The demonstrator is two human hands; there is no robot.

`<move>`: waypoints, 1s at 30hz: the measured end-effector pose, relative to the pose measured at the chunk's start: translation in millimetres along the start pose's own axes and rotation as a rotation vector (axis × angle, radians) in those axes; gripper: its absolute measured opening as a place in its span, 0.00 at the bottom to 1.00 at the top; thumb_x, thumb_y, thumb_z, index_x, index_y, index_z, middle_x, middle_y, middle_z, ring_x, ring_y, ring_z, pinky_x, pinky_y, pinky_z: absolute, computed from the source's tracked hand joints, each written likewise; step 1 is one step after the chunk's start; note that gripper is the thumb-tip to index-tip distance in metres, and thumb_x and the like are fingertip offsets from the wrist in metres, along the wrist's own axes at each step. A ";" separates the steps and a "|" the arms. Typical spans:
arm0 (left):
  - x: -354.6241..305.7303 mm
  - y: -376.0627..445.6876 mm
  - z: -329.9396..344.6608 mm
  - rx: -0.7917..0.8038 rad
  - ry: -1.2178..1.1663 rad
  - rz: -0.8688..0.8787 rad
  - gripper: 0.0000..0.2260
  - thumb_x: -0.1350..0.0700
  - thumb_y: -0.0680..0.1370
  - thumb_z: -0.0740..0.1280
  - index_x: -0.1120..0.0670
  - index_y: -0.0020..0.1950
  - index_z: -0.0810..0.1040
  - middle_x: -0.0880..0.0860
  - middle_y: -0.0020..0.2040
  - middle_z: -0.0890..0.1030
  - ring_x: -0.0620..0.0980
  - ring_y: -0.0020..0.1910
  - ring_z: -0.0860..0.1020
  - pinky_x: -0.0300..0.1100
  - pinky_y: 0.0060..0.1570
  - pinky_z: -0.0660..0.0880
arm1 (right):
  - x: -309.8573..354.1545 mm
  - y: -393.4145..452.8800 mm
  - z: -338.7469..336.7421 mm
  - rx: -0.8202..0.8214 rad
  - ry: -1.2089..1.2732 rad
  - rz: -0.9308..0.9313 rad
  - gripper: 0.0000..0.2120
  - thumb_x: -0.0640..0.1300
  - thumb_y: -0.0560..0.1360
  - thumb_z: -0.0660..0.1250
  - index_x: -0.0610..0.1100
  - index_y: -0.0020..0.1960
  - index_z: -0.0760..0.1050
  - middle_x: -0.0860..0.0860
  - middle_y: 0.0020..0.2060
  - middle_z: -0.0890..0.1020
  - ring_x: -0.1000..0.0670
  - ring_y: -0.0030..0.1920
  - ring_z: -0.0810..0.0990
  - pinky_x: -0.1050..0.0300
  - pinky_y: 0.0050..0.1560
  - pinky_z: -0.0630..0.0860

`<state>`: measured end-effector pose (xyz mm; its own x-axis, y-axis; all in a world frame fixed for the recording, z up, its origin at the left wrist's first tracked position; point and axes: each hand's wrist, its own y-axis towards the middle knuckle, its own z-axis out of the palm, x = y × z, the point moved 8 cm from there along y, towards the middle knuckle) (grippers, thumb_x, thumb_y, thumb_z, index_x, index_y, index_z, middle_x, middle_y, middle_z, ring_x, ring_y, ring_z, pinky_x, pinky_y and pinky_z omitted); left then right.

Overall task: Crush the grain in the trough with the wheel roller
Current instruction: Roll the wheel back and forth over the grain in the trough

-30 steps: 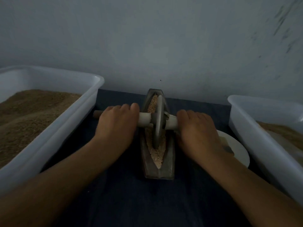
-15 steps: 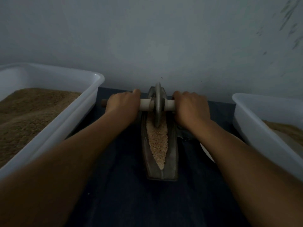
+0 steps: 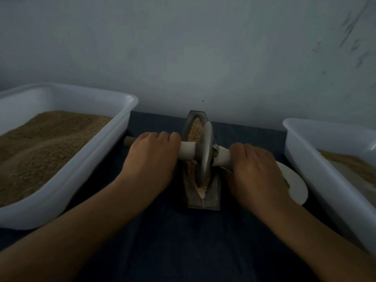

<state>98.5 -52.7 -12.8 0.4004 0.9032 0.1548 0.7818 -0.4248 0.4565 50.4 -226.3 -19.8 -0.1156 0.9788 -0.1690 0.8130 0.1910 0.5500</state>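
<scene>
Since half a second ago, the wheel roller (image 3: 205,153) has been drawn back from the far end of the trough (image 3: 213,192) toward its near half, exposing grain (image 3: 195,127) beyond the disc. The left stub of the axle is gripped by the left hand (image 3: 151,157), fingers curled over it; the right stub is clasped by the right hand (image 3: 257,169). The disc appears slightly tilted, though dim light makes this uncertain. White tubs (image 3: 97,159) of meal are set on both sides.
</scene>
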 end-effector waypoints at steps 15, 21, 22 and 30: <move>23.8 64.3 52.1 0.079 -0.037 -0.087 0.16 0.51 0.73 0.71 0.49 0.53 0.66 0.51 0.47 0.79 0.53 0.43 0.78 0.47 0.41 0.69 | -22.4 72.9 55.2 0.015 -0.051 0.025 0.10 0.45 0.68 0.72 0.44 0.43 0.71 0.47 0.39 0.77 0.43 0.38 0.75 0.54 0.37 0.55; 31.4 96.5 61.3 0.109 -0.060 -0.134 0.14 0.52 0.74 0.71 0.49 0.54 0.70 0.53 0.49 0.80 0.54 0.46 0.78 0.48 0.40 0.69 | -37.7 105.5 77.5 0.088 -0.054 0.067 0.11 0.51 0.72 0.70 0.47 0.52 0.75 0.48 0.46 0.80 0.44 0.44 0.78 0.54 0.36 0.59; 30.8 98.5 61.1 0.109 -0.049 -0.128 0.14 0.52 0.74 0.71 0.49 0.55 0.70 0.53 0.49 0.79 0.54 0.46 0.78 0.47 0.40 0.68 | -39.0 106.1 79.4 0.098 -0.036 0.075 0.12 0.52 0.72 0.70 0.48 0.52 0.75 0.48 0.46 0.80 0.44 0.44 0.79 0.54 0.36 0.61; 24.1 78.5 51.3 0.195 0.020 -0.138 0.13 0.50 0.75 0.70 0.50 0.56 0.73 0.53 0.50 0.80 0.54 0.49 0.79 0.47 0.40 0.68 | -28.4 77.6 61.7 0.089 -0.035 0.050 0.10 0.51 0.72 0.69 0.48 0.46 0.71 0.49 0.41 0.80 0.44 0.40 0.78 0.53 0.36 0.60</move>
<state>194.0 -67.4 -18.2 0.2756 0.9536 0.1210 0.9065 -0.2997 0.2972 151.9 -243.8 -22.7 -0.0546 0.9835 -0.1724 0.8649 0.1329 0.4841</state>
